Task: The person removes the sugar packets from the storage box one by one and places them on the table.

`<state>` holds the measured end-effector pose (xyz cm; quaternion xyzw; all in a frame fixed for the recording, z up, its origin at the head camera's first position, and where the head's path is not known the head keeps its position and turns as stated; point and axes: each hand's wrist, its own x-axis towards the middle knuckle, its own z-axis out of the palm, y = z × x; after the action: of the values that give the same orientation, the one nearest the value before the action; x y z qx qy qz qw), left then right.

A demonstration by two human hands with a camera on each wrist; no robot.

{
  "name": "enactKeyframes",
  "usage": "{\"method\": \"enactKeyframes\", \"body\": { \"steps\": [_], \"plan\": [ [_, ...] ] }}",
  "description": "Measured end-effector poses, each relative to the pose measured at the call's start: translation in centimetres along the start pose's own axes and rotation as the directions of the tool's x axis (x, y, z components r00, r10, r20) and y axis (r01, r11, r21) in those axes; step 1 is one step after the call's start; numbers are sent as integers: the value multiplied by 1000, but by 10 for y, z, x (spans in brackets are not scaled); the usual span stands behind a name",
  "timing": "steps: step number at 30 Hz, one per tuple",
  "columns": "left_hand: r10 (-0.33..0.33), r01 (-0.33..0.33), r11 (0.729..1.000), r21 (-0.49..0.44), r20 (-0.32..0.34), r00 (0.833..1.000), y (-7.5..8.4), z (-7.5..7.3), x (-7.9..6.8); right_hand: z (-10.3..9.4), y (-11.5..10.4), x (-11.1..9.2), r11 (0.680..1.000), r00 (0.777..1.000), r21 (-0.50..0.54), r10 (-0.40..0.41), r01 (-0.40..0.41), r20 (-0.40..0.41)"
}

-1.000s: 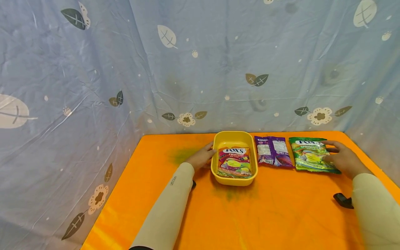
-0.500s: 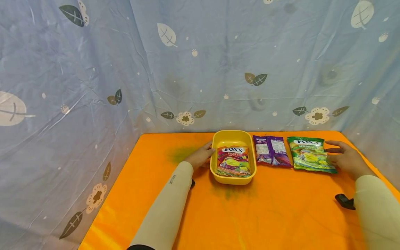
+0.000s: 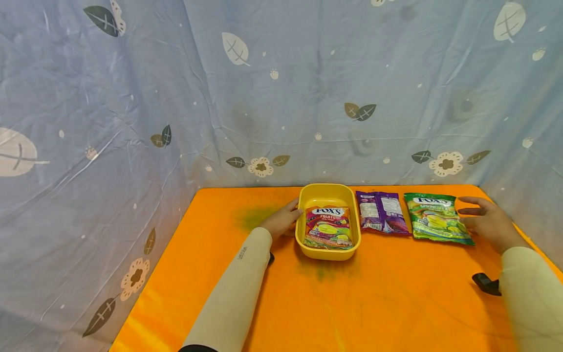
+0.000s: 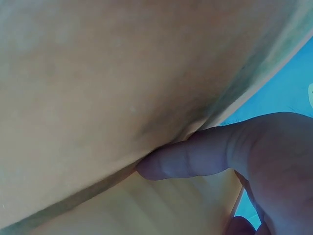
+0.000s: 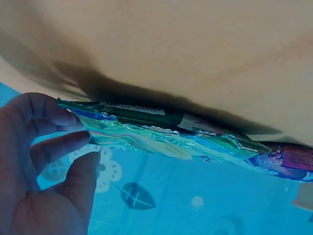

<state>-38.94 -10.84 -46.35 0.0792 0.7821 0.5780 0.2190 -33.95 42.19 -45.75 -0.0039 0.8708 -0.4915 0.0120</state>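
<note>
A yellow plastic tub (image 3: 330, 254) stands in the middle of the table, holding a red packet of Fox's Fruits candy (image 3: 327, 227). My left hand (image 3: 281, 220) rests at the tub's left side, and in the left wrist view its straight thumb (image 4: 188, 159) touches the wall low down. To the right, my right hand (image 3: 490, 222) is beside the right edge of a green Fox's candy packet (image 3: 437, 217), its fingers spread and loosely bent. The right wrist view has the fingertips close by the end of the green packet (image 5: 171, 142), with nothing gripped.
A purple packet (image 3: 382, 212) lies back side up between the tub and the green packet. All stand on an orange-covered table (image 3: 352, 303). Behind and at the sides hangs a pale blue patterned curtain (image 3: 308, 88). A black object (image 3: 486, 283) shows near the right wrist.
My right hand has drawn slightly right, its fingertips moving off the green packet to beside its edge. The left hand stays at the tub. The view shifted slightly.
</note>
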Motion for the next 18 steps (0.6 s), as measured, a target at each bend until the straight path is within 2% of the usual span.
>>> {"method": "enactKeyframes", "body": {
  "steps": [10,18],
  "plan": [
    [-6,6,1000,13,-20,1000,-1,0,1,1,-5,0,999,1000,-34,-10,11,6],
    [1,-1,1000,8,-24,1000,-4,0,3,14,-17,3,998,998,39,-54,54,9]
  ]
}}
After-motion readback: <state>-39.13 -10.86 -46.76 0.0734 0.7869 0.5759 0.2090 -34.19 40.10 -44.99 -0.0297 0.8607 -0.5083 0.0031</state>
